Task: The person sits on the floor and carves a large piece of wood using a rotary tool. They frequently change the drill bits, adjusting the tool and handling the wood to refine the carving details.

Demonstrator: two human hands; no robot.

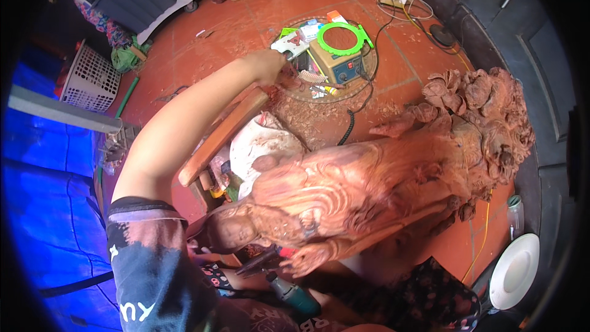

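My left hand reaches out to the cluttered round tray beside a control box, by a white packet. Its fingers are mostly hidden behind the back of the hand, so their grip does not show. Across my lap lies a large carved reddish wooden statue, its head toward the left and a mass of carved flowers at the far right end. Below the statue's carved hand, a teal-bodied tool sits in shadow. My right hand cannot be made out.
The tan control box carries a bright green ring; a black cord runs from it. Wood shavings cover the tiles. A wooden bar and white cloth lie left of the statue. A white basket and fan-like white disc stand aside.
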